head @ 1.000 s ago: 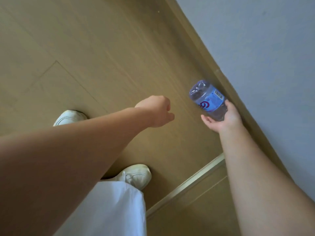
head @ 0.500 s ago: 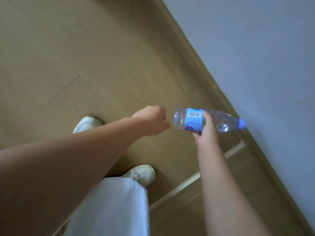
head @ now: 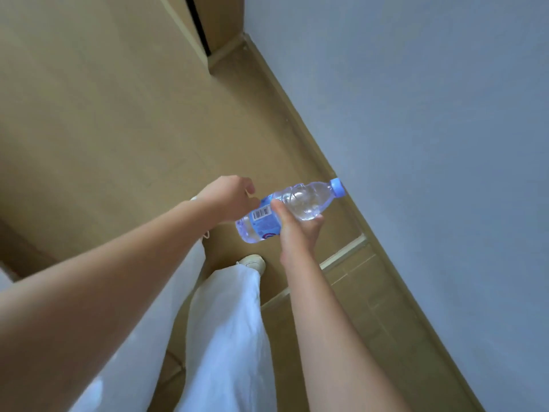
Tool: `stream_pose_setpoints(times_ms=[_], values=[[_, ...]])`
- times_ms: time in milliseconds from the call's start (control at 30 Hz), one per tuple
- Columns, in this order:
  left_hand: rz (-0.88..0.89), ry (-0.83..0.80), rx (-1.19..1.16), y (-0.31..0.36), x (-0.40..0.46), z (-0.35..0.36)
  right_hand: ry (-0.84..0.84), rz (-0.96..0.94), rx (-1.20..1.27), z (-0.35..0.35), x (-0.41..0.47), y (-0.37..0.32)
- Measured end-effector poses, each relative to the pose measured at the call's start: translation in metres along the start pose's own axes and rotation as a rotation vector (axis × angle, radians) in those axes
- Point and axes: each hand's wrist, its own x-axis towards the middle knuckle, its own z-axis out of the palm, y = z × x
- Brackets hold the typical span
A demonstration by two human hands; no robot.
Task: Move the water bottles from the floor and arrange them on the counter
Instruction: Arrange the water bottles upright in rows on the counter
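My right hand (head: 297, 227) is wrapped round the middle of the bottle (head: 289, 211), thumb on the label, holding it on its side in the air well above the floor (head: 118, 129), cap toward the wall (head: 430, 144). My left hand (head: 228, 197), loosely curled and holding nothing, is just beside the bottle's base. I'd say I'm mid-carry; next I must turn to find the counter, which is out of sight

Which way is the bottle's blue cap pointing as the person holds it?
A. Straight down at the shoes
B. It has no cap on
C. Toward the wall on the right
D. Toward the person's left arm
C: the right hand grips the water bottle round its middle, nearly on its side, with the blue cap at the wall end.
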Motion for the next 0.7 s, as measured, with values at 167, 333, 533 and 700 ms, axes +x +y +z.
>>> stream_pose_setpoints(times_ms=[167,333,533,700], values=[[0.031,0.126,-0.109,0.008,-0.117,-0.071,-0.151,-0.173,-0.202,-0.002,-0.125,-0.061],[0.089,0.26,-0.174,-0.009,-0.232,-0.14,-0.261,-0.417,-0.415,0.008,-0.248,-0.116],[0.099,0.534,-0.281,-0.076,-0.348,-0.237,-0.453,-0.753,-0.574,0.072,-0.373,-0.158],[0.072,0.78,-0.368,-0.146,-0.412,-0.294,-0.615,-0.949,-0.644,0.152,-0.441,-0.17]])
